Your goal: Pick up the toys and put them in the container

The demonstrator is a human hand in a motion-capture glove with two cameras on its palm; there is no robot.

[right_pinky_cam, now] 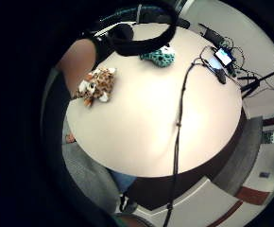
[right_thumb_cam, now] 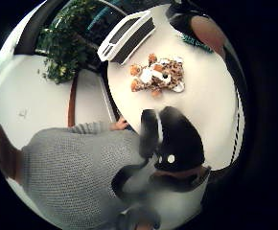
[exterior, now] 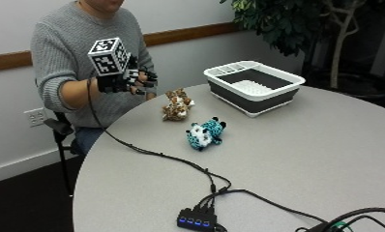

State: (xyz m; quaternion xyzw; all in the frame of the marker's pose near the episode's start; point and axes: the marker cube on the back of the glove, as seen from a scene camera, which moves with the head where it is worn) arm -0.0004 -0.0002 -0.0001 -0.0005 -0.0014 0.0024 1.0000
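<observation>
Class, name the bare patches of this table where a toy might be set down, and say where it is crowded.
Bare table spreads right of the teal toy, below the container. Crowded: the near edge with the cable hub, and around the spotted toy.

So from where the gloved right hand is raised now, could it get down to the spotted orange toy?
Probably yes. The gloved right hand hovers above the table edge, holding nothing, and the orange spotted toy lies alone on the table just beyond it, apart from the teal toy and the container. Nothing stands between.

text: none legible | labels: none | brands: none | numbers: none | signs: none
</observation>
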